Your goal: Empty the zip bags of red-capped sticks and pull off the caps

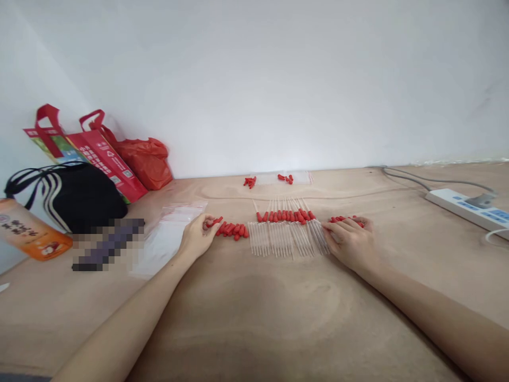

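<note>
My left hand (199, 233) pinches a red rubber dropper bulb (216, 220) between thumb and fingers, just left of a heap of similar bulbs (234, 230). A row of clear, thin dropper tubes (274, 239) lies side by side on the table. At the right end of that row, my right hand (352, 239) has its fingertips closed on the upper end of a clear dropper tube (323, 239). More red bulbs (344, 218) show partly behind the right hand. Beyond the row lie several droppers with bulbs fitted (284, 215), their tubes pointing toward the wall.
Clear zip bags (161, 244) lie left of my left hand. Near the wall is another bag (267, 179) with red bulbs. A power strip (469, 209) with cables stands at right. Shopping bags (107, 159), a black drawstring bag (87, 196) and an orange package (35, 233) are at left.
</note>
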Action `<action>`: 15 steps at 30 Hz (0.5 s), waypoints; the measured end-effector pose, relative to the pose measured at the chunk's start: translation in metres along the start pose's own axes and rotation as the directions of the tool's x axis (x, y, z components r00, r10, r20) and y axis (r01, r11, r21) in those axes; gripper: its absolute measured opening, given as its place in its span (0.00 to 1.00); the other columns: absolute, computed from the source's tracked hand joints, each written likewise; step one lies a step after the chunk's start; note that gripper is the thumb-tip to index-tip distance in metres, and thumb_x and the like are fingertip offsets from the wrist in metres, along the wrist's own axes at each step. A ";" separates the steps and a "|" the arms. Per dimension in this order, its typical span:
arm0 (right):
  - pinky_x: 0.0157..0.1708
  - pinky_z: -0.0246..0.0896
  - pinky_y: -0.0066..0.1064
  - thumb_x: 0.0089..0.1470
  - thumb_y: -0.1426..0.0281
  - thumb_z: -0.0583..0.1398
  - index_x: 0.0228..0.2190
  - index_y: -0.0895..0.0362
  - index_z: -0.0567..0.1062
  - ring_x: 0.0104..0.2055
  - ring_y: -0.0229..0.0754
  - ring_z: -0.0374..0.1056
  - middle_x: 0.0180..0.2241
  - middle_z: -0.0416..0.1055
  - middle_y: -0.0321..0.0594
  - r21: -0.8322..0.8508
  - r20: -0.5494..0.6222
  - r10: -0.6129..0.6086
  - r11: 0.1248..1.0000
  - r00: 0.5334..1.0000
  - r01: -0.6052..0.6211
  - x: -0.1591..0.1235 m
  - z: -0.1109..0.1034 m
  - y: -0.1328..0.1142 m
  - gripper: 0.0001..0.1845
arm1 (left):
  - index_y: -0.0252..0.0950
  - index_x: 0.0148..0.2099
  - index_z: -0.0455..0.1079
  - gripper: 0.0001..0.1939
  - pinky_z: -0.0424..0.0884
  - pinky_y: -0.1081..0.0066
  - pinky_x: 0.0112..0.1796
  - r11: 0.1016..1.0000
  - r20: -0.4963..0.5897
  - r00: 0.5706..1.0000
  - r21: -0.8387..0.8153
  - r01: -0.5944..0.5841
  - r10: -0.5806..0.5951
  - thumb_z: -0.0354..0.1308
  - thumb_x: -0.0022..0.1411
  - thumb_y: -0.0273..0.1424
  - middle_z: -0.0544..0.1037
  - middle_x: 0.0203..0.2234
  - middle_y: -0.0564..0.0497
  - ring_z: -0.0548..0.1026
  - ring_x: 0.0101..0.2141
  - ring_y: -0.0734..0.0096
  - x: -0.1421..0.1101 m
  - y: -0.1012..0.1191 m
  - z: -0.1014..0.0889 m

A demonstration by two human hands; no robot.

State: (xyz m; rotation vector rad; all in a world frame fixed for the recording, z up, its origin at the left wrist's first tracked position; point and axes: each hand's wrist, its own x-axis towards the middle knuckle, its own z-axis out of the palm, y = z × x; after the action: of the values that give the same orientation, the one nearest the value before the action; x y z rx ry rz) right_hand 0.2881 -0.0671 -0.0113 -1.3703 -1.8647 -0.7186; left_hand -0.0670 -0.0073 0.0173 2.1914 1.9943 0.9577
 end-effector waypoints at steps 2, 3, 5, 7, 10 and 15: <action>0.41 0.46 0.35 0.53 0.70 0.53 0.26 0.55 0.75 0.28 0.37 0.66 0.23 0.74 0.35 -0.016 0.015 -0.024 1.000 1.000 0.024 0.000 0.001 -0.001 0.11 | 0.35 0.36 0.67 0.12 0.68 0.69 0.34 1.000 0.046 0.999 0.006 0.013 -0.013 0.53 0.52 0.38 0.75 0.29 0.50 0.72 0.31 0.67 0.000 0.001 0.001; 0.42 0.46 0.36 0.53 0.70 0.53 0.26 0.55 0.75 0.28 0.37 0.66 0.23 0.74 0.35 -0.017 0.031 -0.035 0.999 0.999 0.035 0.000 0.001 -0.001 0.11 | 0.35 0.36 0.67 0.12 0.68 0.69 0.35 1.000 0.056 0.998 0.009 0.017 -0.017 0.52 0.53 0.38 0.76 0.29 0.49 0.72 0.31 0.66 0.001 0.001 0.001; 0.42 0.45 0.37 0.52 0.70 0.53 0.27 0.55 0.75 0.29 0.38 0.66 0.24 0.74 0.36 -0.009 0.069 -0.048 0.999 0.996 0.048 -0.001 0.001 -0.002 0.11 | 0.35 0.37 0.67 0.14 0.67 0.68 0.35 0.999 0.039 0.999 0.033 0.013 -0.014 0.51 0.54 0.39 0.76 0.30 0.48 0.72 0.32 0.65 0.001 0.000 0.000; 0.42 0.45 0.38 0.52 0.68 0.53 0.28 0.55 0.75 0.30 0.38 0.65 0.25 0.74 0.36 0.018 0.110 -0.055 0.998 0.992 0.054 -0.002 0.001 -0.004 0.11 | 0.35 0.37 0.68 0.14 0.67 0.67 0.36 0.997 -0.008 1.000 0.068 -0.021 0.021 0.50 0.54 0.39 0.76 0.30 0.48 0.72 0.33 0.64 0.001 -0.001 -0.001; 0.42 0.45 0.39 0.53 0.64 0.53 0.31 0.55 0.75 0.32 0.40 0.65 0.28 0.74 0.38 0.070 0.175 -0.077 0.995 0.982 0.066 -0.003 0.001 -0.006 0.12 | 0.37 0.35 0.68 0.13 0.66 0.66 0.37 0.984 -0.069 0.988 0.127 -0.126 0.136 0.49 0.56 0.39 0.76 0.30 0.49 0.71 0.33 0.63 0.000 0.002 -0.002; 0.40 0.45 0.40 0.53 0.57 0.52 0.32 0.54 0.75 0.35 0.43 0.63 0.28 0.72 0.40 0.078 0.206 -0.070 0.995 0.976 0.055 -0.003 0.000 -0.009 0.18 | 0.38 0.30 0.70 0.12 0.63 0.63 0.39 0.939 -0.034 0.953 0.185 -0.291 0.302 0.49 0.56 0.37 0.74 0.28 0.50 0.70 0.34 0.63 0.003 0.026 0.006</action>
State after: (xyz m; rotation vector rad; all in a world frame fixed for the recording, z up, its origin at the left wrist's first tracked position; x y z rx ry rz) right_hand 0.2797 -0.0718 -0.0135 -1.3901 -2.0846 -0.5500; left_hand -0.0409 -0.0075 0.0244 2.6511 1.8746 0.9148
